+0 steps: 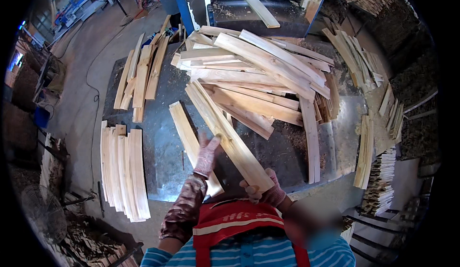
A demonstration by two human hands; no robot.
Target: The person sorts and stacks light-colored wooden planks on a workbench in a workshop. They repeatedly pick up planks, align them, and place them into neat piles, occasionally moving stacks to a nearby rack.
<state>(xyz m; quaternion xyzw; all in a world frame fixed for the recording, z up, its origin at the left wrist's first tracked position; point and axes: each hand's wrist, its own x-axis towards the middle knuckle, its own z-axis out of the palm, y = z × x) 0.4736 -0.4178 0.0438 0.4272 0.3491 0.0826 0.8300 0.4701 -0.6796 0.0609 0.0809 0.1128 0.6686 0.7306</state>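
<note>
A long pale wooden plank slants from the pile toward my body, with a knot near its middle. My right hand, in a glove with bare fingertips, grips its near end. My left hand, gloved in pinkish knit, is beside the plank's left edge. Its fingers are apart and the thumb side seems to touch the wood. Partly under my left hand and forearm lies a second plank on the dark metal table.
A loose pile of planks covers the table's far middle. Neat rows of boards lie at the left edge and far left. Beyond stands a blue-sided machine with a board on its bed. Stacked strips stand at right.
</note>
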